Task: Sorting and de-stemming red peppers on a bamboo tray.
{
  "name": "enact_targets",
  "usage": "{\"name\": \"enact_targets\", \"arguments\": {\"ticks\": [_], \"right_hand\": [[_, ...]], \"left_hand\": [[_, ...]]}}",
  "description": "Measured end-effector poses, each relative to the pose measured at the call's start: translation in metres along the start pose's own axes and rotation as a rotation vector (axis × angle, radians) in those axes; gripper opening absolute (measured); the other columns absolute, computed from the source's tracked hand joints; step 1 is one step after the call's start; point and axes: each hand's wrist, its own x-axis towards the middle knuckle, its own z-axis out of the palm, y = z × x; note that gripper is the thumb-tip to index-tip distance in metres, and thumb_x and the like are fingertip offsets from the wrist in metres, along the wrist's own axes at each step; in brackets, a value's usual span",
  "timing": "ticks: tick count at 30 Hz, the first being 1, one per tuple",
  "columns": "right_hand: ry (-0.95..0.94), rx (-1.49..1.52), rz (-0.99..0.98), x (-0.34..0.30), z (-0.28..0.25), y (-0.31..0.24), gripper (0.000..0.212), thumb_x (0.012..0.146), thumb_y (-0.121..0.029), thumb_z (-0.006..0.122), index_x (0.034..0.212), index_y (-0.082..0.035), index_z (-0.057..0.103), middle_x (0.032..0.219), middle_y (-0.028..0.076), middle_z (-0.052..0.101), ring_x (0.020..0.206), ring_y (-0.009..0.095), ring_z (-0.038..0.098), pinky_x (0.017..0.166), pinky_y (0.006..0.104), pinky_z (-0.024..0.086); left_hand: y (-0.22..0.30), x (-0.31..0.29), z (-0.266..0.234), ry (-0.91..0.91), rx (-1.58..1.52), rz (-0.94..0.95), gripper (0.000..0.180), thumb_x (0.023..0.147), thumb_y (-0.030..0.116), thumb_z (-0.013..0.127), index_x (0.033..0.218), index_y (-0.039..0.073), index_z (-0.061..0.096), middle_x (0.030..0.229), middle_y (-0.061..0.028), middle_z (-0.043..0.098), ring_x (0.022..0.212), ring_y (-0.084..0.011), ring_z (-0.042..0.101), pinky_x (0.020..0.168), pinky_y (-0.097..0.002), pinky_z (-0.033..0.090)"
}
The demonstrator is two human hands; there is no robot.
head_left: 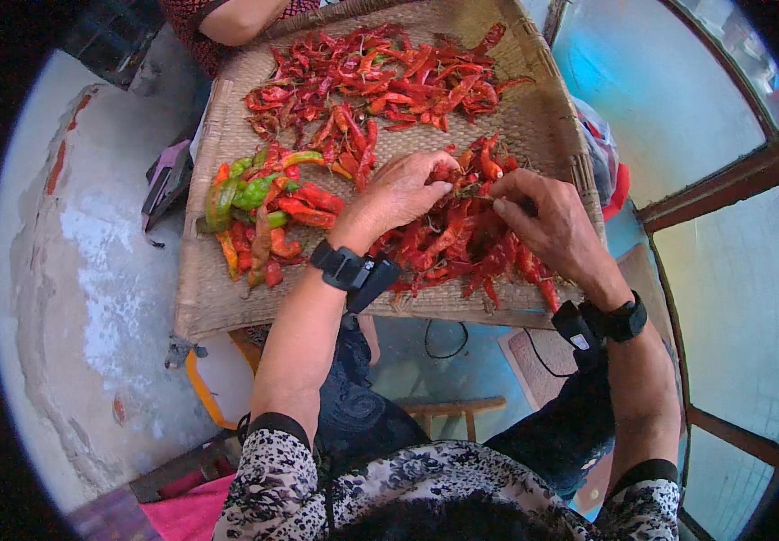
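Note:
A shallow woven tray (pixel 195 298) carries red chili peppers in separate heaps. My left hand (pixel 400 198) is closed at the upper left of the near right heap of red chili peppers (pixel 448 243), thumb and fingers round a red chili pepper, mostly covered by them. Over the right side of that heap, my right hand (pixel 553 221) has its fingers bent toward the thumb in a pinch; what lies between them is too small to make out. Left of my left wrist sits a mixed pile of green, orange and red peppers (pixel 249 194). Wrinkled red peppers (pixel 380 77) spread across the tray's far part.
Another person's arm (pixel 236 20) rests at the tray's far left corner. Framed glass panes (pixel 741 270) stand along the right, a whitewashed wall (pixel 92 270) on the left. Below the tray is a small wooden stool (pixel 457 408). Black straps with small devices (pixel 349 269) circle both my wrists.

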Motion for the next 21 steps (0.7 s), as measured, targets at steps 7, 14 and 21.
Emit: {"name": "enact_targets", "arguments": {"ticks": [7,14,21], "right_hand": [[0.023,-0.102,0.032,0.001,-0.001,0.004,0.018,0.088,-0.013,0.061,0.101,0.001,0.061,0.088,0.020,0.065,0.084,0.036,0.064,0.073,0.0416,0.049],[0.170,0.169,-0.022,0.004,0.008,-0.005,0.027,0.091,-0.024,0.062,0.102,0.001,0.060,0.084,0.017,0.063,0.077,0.030,0.063,0.071,0.0371,0.049],[0.107,0.186,0.043,-0.001,0.018,-0.018,0.026,0.090,-0.019,0.064,0.105,0.001,0.060,0.082,0.014,0.063,0.075,0.021,0.061,0.070,0.0346,0.049]], "left_hand": [[0.026,-0.008,-0.013,0.335,-0.316,-0.034,0.024,0.087,0.020,0.065,0.104,0.003,0.062,0.088,-0.0065,0.067,0.083,-0.0162,0.062,0.077,-0.0300,0.048],[0.059,-0.027,-0.003,0.442,-0.728,-0.090,0.021,0.088,0.016,0.066,0.100,0.000,0.060,0.091,-0.0021,0.062,0.086,-0.0094,0.057,0.079,-0.0265,0.048],[0.076,-0.037,0.011,0.372,-0.457,0.094,0.020,0.083,0.007,0.068,0.101,0.002,0.061,0.095,-0.0042,0.061,0.089,-0.0132,0.059,0.081,-0.0271,0.048]]}}
